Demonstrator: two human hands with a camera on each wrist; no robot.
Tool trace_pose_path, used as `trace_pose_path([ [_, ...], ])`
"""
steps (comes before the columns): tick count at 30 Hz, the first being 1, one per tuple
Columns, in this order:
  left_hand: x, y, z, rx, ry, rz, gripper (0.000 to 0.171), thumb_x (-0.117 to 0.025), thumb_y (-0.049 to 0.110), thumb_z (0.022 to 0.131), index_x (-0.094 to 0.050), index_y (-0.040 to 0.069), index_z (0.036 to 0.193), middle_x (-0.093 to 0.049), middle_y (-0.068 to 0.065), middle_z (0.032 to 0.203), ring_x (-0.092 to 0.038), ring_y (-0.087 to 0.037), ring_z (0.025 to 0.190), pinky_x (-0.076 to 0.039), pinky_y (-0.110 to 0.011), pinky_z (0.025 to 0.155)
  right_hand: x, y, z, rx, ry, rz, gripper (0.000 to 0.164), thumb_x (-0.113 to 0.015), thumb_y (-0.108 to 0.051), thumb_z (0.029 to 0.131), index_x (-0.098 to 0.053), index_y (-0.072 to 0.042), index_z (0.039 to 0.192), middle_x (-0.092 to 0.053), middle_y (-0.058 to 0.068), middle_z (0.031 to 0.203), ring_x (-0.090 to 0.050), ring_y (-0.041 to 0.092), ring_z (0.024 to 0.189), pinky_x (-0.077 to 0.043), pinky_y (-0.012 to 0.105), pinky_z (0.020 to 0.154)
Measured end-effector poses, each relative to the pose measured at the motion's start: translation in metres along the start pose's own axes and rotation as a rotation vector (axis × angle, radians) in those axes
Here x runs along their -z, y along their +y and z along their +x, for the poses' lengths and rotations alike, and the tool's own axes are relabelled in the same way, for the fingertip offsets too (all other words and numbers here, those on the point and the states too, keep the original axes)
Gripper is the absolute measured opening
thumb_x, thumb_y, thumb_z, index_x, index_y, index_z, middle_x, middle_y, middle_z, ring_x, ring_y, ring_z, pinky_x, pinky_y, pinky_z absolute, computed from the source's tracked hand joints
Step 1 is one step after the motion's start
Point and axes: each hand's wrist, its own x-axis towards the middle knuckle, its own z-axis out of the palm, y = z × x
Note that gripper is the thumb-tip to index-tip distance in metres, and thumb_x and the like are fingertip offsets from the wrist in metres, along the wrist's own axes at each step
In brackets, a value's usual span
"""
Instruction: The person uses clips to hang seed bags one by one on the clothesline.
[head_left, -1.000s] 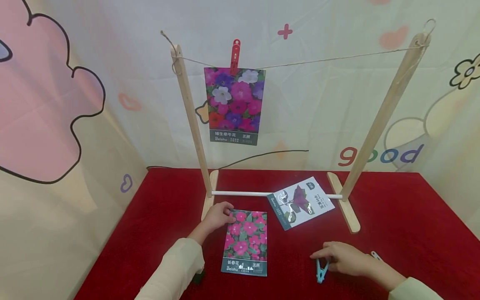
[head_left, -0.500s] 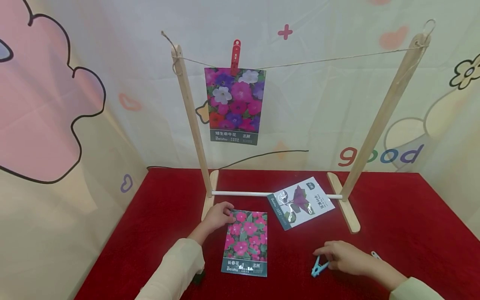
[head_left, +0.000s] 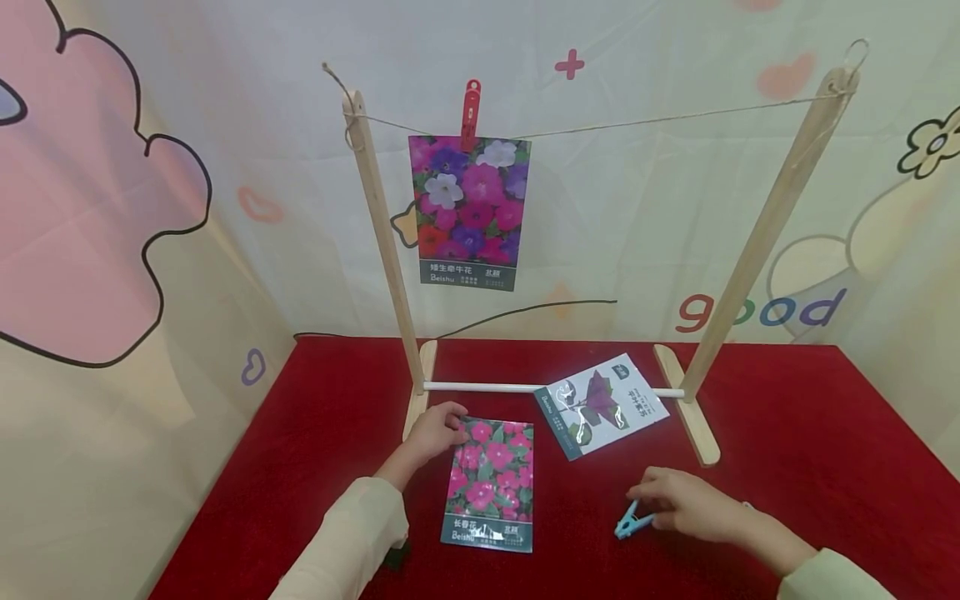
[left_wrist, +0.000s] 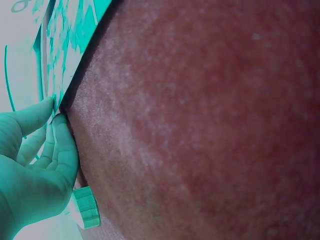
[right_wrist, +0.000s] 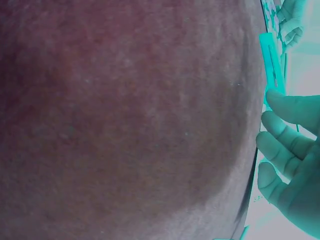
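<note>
Pinching pink-flowered packet point(head_left: 491, 492) by corner, left hand point(head_left: 432, 432), pinching blue clip point(head_left: 626, 527), right hand point(head_left: 688, 504)

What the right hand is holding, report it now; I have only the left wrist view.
Observer: The right hand holds a light blue clip between thumb and fingers.
Operator: Good. My picture is tinted, so give me the true colour of the print on the held packet in the left hand.
Observer: Its printed flowers are pink.
Operator: Now look higher and tell me what is hanging up.
Observer: A multicoloured flower packet hangs at the string, held by a red clip.
</note>
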Motion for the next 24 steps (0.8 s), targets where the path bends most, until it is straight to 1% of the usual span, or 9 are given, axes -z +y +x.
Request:
trace_pose_path([
  [1,0.0,0.0,0.0,0.003,0.001,-0.007,0.031,-0.064,0.009,0.078,-0.056,0.003,0.108,-0.057,-0.01,0.088,-0.052,-0.019,0.076,-0.048,-0.028,0.064,0.001,-0.001,0.0,-0.005,0.0,0.0,0.032,-0.068,-0.013,0.074,-0.063,-0.005,0.105,-0.056,-0.004,0.089,-0.048,0.001,0.076,-0.046,0.017,0.066],
  [2,0.0,0.001,0.0,0.035,0.001,-0.019,0.032,-0.063,0.007,0.078,-0.055,0.003,0.109,-0.057,-0.011,0.091,-0.053,-0.02,0.078,-0.049,-0.029,0.067,0.003,-0.002,0.001,-0.01,-0.002,0.002,0.032,-0.068,-0.013,0.074,-0.063,-0.005,0.105,-0.056,-0.004,0.09,-0.049,0.002,0.077,-0.047,0.017,0.066],
  [9,-0.001,0.002,0.0,0.077,-0.014,-0.106,0.033,-0.059,0.003,0.081,-0.052,0.002,0.114,-0.055,-0.014,0.095,-0.054,-0.019,0.077,-0.052,-0.031,0.069,0.011,-0.007,0.003,-0.042,-0.011,0.063,0.034,-0.065,-0.011,0.076,-0.06,-0.002,0.109,-0.058,0.0,0.095,-0.053,0.008,0.078,-0.048,0.018,0.067],
  [13,-0.001,-0.001,0.001,0.076,-0.018,-0.159,0.033,-0.056,0.0,0.082,-0.051,0.001,0.115,-0.054,-0.014,0.096,-0.054,-0.019,0.076,-0.053,-0.032,0.068,0.015,-0.01,0.004,-0.04,-0.003,0.089,0.034,-0.065,-0.011,0.077,-0.059,-0.001,0.109,-0.058,0.001,0.096,-0.054,0.012,0.079,-0.048,0.018,0.067],
  [16,0.0,-0.002,0.0,0.079,-0.027,-0.202,0.034,-0.055,-0.002,0.082,-0.05,0.001,0.116,-0.053,-0.015,0.098,-0.054,-0.019,0.077,-0.053,-0.033,0.07,0.018,-0.013,0.005,-0.042,0.008,0.095,0.035,-0.066,-0.012,0.077,-0.059,-0.001,0.109,-0.058,0.001,0.095,-0.055,0.013,0.08,-0.048,0.018,0.068],
  [20,0.002,-0.001,0.0,0.083,-0.041,-0.253,0.036,-0.054,-0.002,0.083,-0.049,0.002,0.118,-0.052,-0.014,0.1,-0.054,-0.019,0.08,-0.053,-0.035,0.073,0.021,-0.016,0.005,-0.04,0.026,0.118,0.036,-0.066,-0.012,0.076,-0.059,-0.001,0.11,-0.058,0.001,0.095,-0.054,0.011,0.079,-0.048,0.018,0.067],
  [24,0.003,0.0,0.001,0.082,-0.045,-0.28,0.036,-0.054,-0.001,0.083,-0.049,0.004,0.119,-0.051,-0.013,0.1,-0.054,-0.019,0.082,-0.053,-0.035,0.073,0.024,-0.017,0.005,-0.043,0.047,0.145,0.034,-0.066,-0.012,0.077,-0.058,-0.003,0.108,-0.059,0.002,0.093,-0.052,0.008,0.076,-0.048,0.019,0.065],
])
